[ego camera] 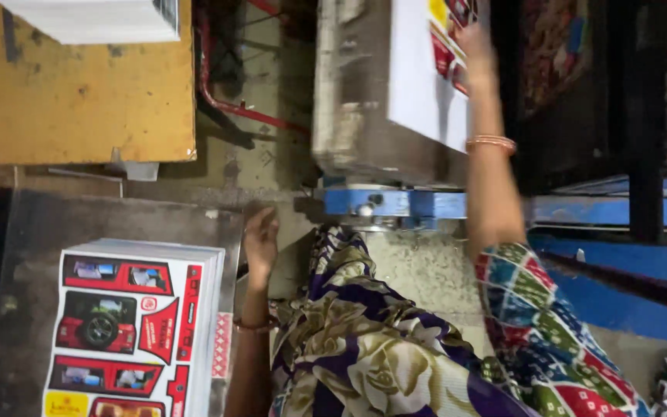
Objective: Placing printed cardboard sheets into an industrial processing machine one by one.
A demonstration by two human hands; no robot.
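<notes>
Right hand (474,48) pressed flat on a printed sheet (426,69) lying on the grey machine bed (349,93); grip spread, nothing pinched. Left hand (260,239) loose and empty beside the stack of printed sheets (137,324) on the bench (32,232). Likely feeding step; squaring the sheet seems next. Blue frame (395,203) sits close below.

I see glossy printed card sheets (137,324) stacked, rough worn yellow wood board (79,93), blue painted metal frame (395,204), patterned cloth garment (380,340).
</notes>
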